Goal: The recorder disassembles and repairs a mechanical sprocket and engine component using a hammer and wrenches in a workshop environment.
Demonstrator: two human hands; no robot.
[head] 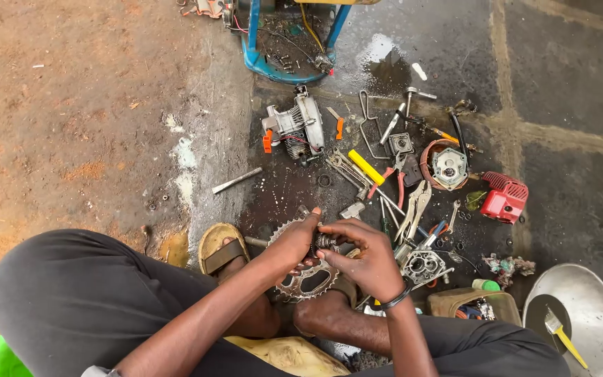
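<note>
A: What are the hands on?

B: Both meet over a toothed metal sprocket [305,276] held low, between the person's knees and just above a sandalled foot [221,250]. The left hand [293,243] is curled round a small dark metal part [324,242] at the sprocket's centre, thumb up, fingers closed on it.

A: And the right?

B: The right hand [366,260] comes in from the other side, fingers bent and pinching the same small part, the fingertips almost touching the left hand's. A dark band sits on that wrist.

A: Is either hand spread flat?

B: No, both are drawn in tight around the piece.

A: What lies around them?

B: On the wet, oily floor just beyond: pliers [415,208], a yellow-handled tool [366,167], wrenches, a small engine [294,129] further off, a red plastic cover [504,197] to the right, and a metal bowl [587,300] with a brush in it.
</note>
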